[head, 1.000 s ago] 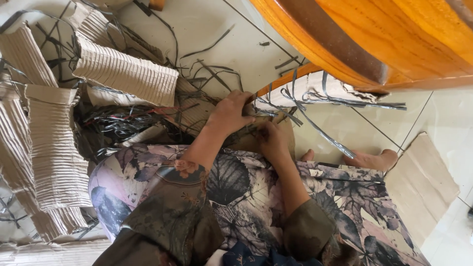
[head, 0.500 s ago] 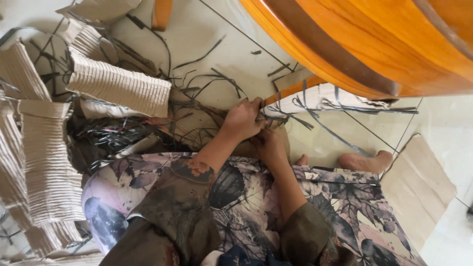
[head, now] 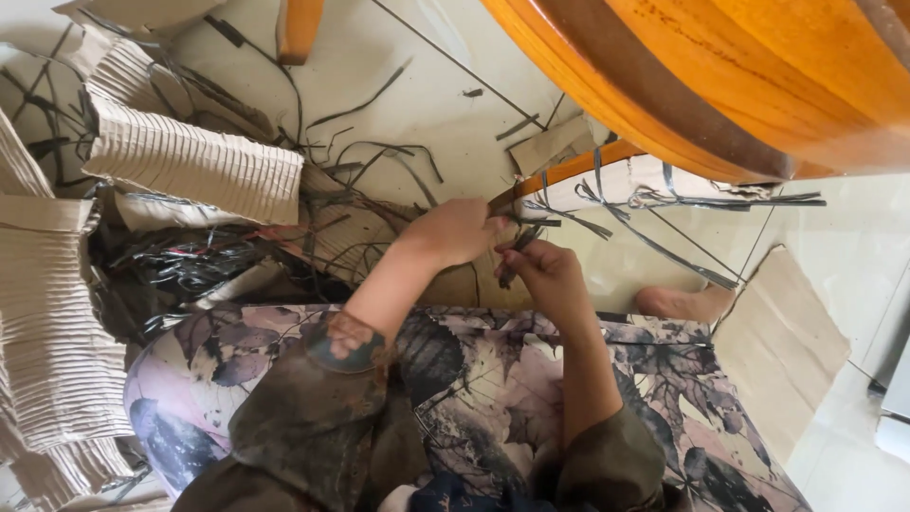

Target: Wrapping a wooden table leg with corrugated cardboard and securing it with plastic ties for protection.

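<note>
Corrugated cardboard sheets (head: 190,166) lie beside orange wooden furniture (head: 720,76).

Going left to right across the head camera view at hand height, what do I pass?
Corrugated cardboard stack → tangle of dark strips → left hand → right hand → bare foot → flat cardboard sheet.
</note>
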